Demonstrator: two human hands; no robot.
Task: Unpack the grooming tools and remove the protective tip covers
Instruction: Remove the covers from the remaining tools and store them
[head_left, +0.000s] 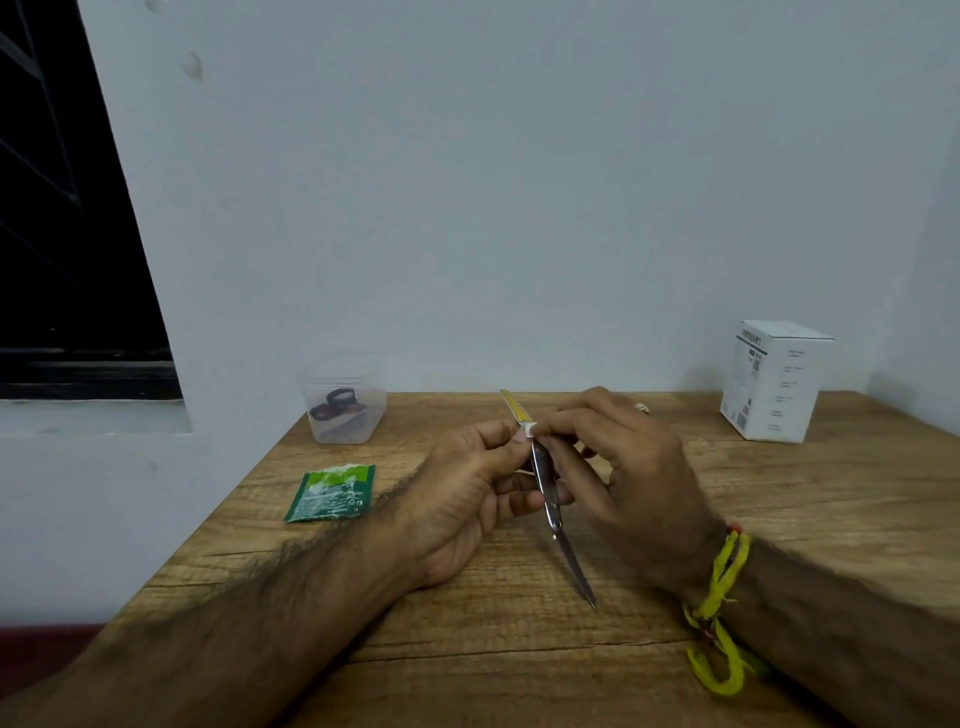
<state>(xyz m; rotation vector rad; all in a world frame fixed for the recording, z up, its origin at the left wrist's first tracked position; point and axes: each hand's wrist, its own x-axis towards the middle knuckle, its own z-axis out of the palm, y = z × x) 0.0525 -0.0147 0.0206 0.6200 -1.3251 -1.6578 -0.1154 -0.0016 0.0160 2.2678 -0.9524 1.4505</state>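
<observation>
Centrally, above the wooden counter (467, 639), both hands met around a slim steel grooming tool (551, 506). Left hand (470, 493), palm turned inward, had its fingers curled around the tool's mid-section, with thumb and forefinger closed at the tool's upper part. Right hand (618, 467) reached over from the other side; its thumb and forefinger pinched a small white tip cover (531, 429) sitting where the steel body joined a yellow flat strip (513, 406), which projected beyond the fingers toward the wall. Whether the cover was loose on the tool or fitted tight could not be told. Tool lay tilted, pointed steel end directed toward the person and slightly rightward, hanging free just above the counter.

Positions relative to the tool: a torn green printed sachet (331, 492) lay flat on the counter to its left, well apart. Farther left and back, near the wall, stood a clear plastic container (345, 410) holding dark ring-shaped items, not identifiable. Far right and back stood a white cardboard box (774, 382) with printed text, upright. A yellow-green thread band (719, 608) was tied around the right wrist, loose ends trailing.
</observation>
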